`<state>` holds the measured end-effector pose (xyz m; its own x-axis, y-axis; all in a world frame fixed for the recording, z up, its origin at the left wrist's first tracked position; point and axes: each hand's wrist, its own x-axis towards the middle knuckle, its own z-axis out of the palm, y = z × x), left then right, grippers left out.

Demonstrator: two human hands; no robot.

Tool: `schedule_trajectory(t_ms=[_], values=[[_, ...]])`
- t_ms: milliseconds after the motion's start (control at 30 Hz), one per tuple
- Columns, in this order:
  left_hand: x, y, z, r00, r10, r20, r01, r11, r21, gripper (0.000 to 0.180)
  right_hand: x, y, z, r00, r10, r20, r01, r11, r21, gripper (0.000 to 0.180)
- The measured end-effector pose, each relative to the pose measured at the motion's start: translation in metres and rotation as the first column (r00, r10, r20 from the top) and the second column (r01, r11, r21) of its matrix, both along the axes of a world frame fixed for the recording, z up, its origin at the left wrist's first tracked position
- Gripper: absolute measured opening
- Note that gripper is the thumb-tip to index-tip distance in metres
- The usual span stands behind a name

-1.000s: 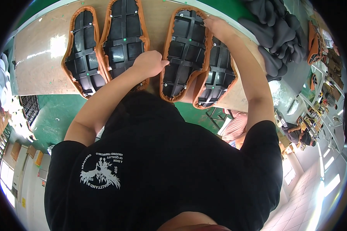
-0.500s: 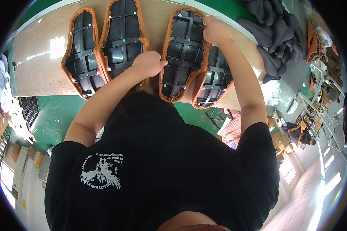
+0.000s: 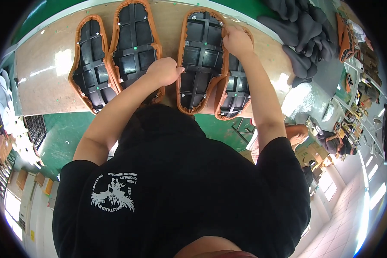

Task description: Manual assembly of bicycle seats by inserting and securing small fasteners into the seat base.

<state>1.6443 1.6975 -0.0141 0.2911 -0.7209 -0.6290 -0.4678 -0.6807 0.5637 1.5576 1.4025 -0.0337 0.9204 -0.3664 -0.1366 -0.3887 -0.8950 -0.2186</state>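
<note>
Before me, face down, lies a long padded panel (image 3: pixel 205 53) with a black ribbed plastic back and an orange-brown cover wrapped over its rim. My left hand (image 3: pixel 162 71) is closed at its left edge, thumb pointing across the rim. On the opposite side, my right hand (image 3: pixel 238 41) is closed with bent fingers on the upper right edge. Partly under that panel and my right forearm lies a second similar panel (image 3: pixel 235 90). Two more stand to the left: a larger panel (image 3: pixel 134 32), partly behind my left hand, and a narrower panel (image 3: pixel 91 60) overlapping it.
The panels lie on a worn brown tabletop (image 3: pixel 38 84). Dark grey foam-like pieces (image 3: pixel 303 34) are heaped at the far right. A black crate (image 3: pixel 35 131) is on the green floor at left. At right, another person's arm (image 3: pixel 296 134) shows past my elbow.
My right hand has shifted slightly left and down along the panel's edge. The right-hand panels sit a little further left in view. Another person's arm has come into sight at right.
</note>
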Motion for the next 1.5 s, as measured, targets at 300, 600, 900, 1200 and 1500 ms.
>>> schedule_trajectory(t_ms=[300, 600, 900, 1200, 1500], values=[[-0.006, 0.002, 0.003, 0.999, -0.003, 0.037, 0.003, 1.000, 0.020, 0.055, -0.116, 0.127, 0.034, 0.889, -0.440, -0.127, 0.458, 0.863, 0.213, 0.074], [-0.040, 0.030, 0.027, 0.938, 0.310, -0.153, -0.326, 0.940, -0.097, 0.052, -0.182, 0.061, 0.055, 0.769, -0.635, -0.071, 0.637, 0.752, 0.171, 0.046], [-0.013, 0.198, 0.025, 0.633, 0.766, 0.115, -0.768, 0.640, -0.035, 0.045, -0.335, -0.085, 0.015, 0.676, -0.733, 0.071, 0.736, 0.676, -0.032, 0.063], [0.063, 0.328, -0.013, 0.521, 0.592, 0.614, -0.777, 0.628, 0.053, 0.065, -0.129, 0.132, -0.016, 0.934, -0.180, 0.307, 0.108, 0.966, 0.237, 0.062], [0.118, 0.326, -0.026, 0.709, 0.605, 0.362, -0.678, 0.727, 0.112, 0.073, 0.003, 0.263, -0.049, 0.914, -0.401, -0.060, 0.355, 0.719, 0.597, 0.054]])
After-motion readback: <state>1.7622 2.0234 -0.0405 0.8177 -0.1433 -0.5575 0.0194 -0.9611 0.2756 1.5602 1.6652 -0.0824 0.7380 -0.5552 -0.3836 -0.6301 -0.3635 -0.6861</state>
